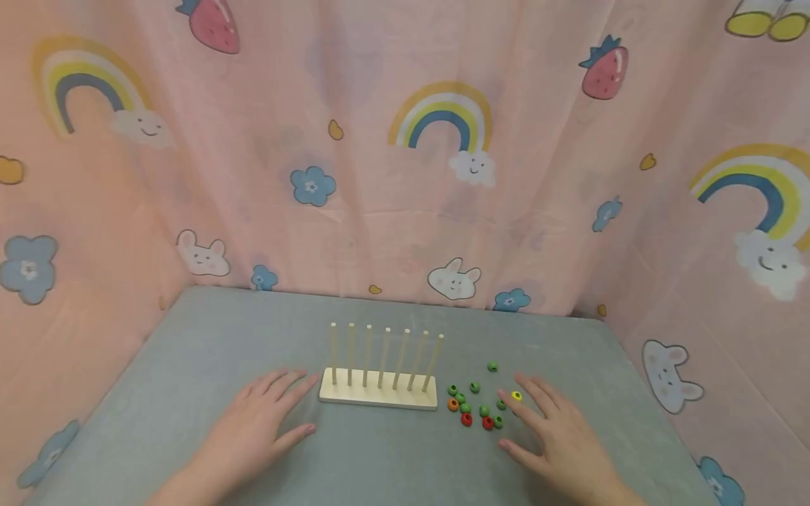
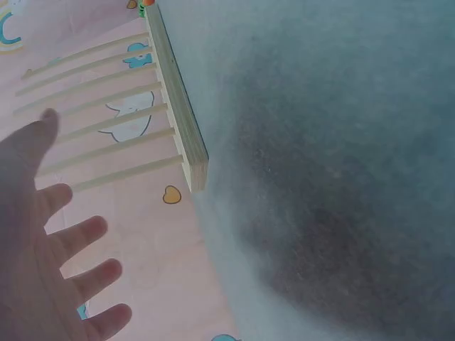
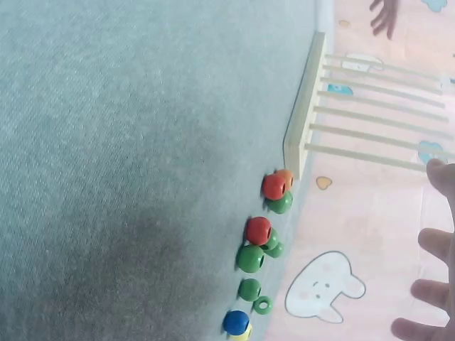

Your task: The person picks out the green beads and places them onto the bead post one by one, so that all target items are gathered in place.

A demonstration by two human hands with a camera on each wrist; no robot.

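A pale wooden peg rack [image 1: 378,396] with several upright bare pegs stands on the table. My left hand [image 1: 258,420] is just left of the rack, fingers spread and holding nothing. To the rack's right lie loose beads: several green beads [image 1: 474,387], two red beads [image 1: 466,419], an orange bead [image 1: 453,405] and a yellow bead [image 1: 517,396]. The right wrist view also has a blue bead [image 3: 236,322] beside the yellow one; I cannot make it out in the head view. My right hand [image 1: 560,437] hovers at the beads' right side, fingers spread, nothing in it.
The grey cloth-covered table [image 1: 253,323] carries the rack and beads. A pink patterned curtain [image 1: 266,126] hangs behind the table and along both sides.
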